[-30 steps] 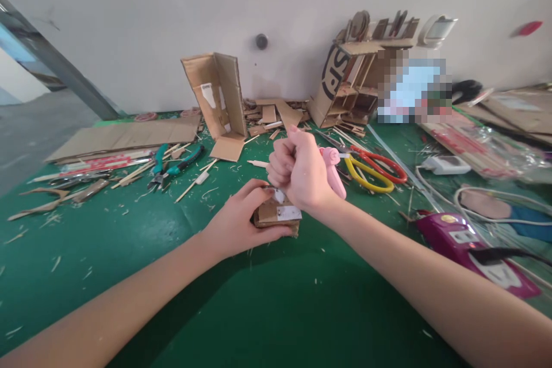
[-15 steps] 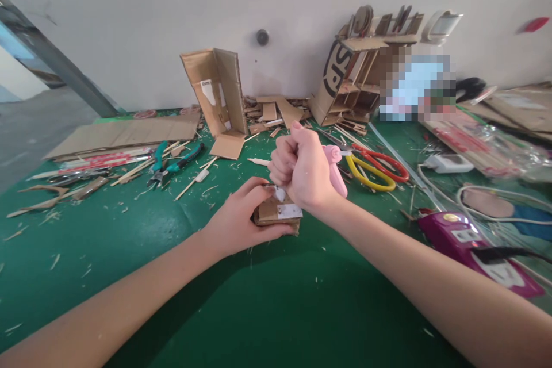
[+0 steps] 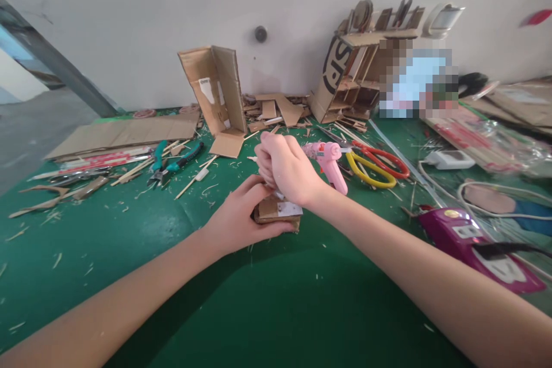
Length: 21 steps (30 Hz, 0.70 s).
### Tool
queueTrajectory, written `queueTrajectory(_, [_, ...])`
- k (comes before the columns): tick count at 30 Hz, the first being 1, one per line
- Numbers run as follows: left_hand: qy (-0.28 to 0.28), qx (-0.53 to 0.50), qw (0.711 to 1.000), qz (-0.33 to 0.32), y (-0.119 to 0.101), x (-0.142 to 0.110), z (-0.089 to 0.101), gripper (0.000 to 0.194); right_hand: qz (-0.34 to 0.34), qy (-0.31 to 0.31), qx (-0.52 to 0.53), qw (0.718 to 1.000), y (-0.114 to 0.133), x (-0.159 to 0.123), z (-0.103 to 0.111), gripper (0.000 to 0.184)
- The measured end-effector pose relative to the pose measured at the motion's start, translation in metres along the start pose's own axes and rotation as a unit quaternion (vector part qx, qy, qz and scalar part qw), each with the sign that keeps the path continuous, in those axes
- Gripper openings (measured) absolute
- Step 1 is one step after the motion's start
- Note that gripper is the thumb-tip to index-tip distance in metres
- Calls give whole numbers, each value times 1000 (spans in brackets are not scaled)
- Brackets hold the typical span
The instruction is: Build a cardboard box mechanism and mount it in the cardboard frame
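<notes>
A small brown cardboard box (image 3: 278, 210) with a white label sits on the green tabletop in front of me. My left hand (image 3: 244, 213) grips its left side, thumb along the near face and fingers over the far top edge. Right above the box, my right hand (image 3: 287, 167) is closed in a fist, touching or nearly touching the top by my left fingers. Whatever the fist holds is hidden; a bit of white shows beneath it. Just beyond my right hand lies a pink glue gun (image 3: 330, 164), partly covered by the hand.
Scissors with red and yellow handles (image 3: 375, 167) lie right of the glue gun. Teal-handled pliers (image 3: 172, 164) are at left. An open cardboard box (image 3: 211, 89) and a cardboard shelf (image 3: 340, 77) stand behind. A purple power strip (image 3: 448, 236) with cables is at right.
My right fist has shifted left and slightly down over the small box, uncovering more of the glue gun. My left hand keeps the box in the same place.
</notes>
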<state>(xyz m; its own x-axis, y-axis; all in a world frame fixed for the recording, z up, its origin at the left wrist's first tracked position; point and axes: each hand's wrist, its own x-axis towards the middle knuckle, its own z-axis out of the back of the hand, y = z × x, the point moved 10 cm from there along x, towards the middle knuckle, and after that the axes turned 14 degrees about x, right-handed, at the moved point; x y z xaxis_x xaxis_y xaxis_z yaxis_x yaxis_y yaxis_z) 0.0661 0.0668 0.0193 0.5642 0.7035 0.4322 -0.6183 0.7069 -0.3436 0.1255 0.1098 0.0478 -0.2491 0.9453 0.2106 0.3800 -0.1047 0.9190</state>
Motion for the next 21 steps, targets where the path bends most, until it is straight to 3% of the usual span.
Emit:
queueTrajectory(3, [3,-2,1000,-5,1,-1,-2,46,-4,-9,30,1000,0,1,3,46])
queueTrajectory(7, [-8,3,1000,-13,4,-4,-4,52,10,-84,162,983,8,0,22,49])
queueTrajectory(9, [-12,1,1000,-12,6,-5,-5,54,2,-100,180,978,7,-1,26,52])
queueTrajectory(15, [-2,3,1000,-10,5,-4,-6,53,3,-67,173,983,6,-1,19,55])
queueTrajectory(21, [6,1,1000,0,6,-3,-7,53,1,-73,185,980,5,-2,21,55])
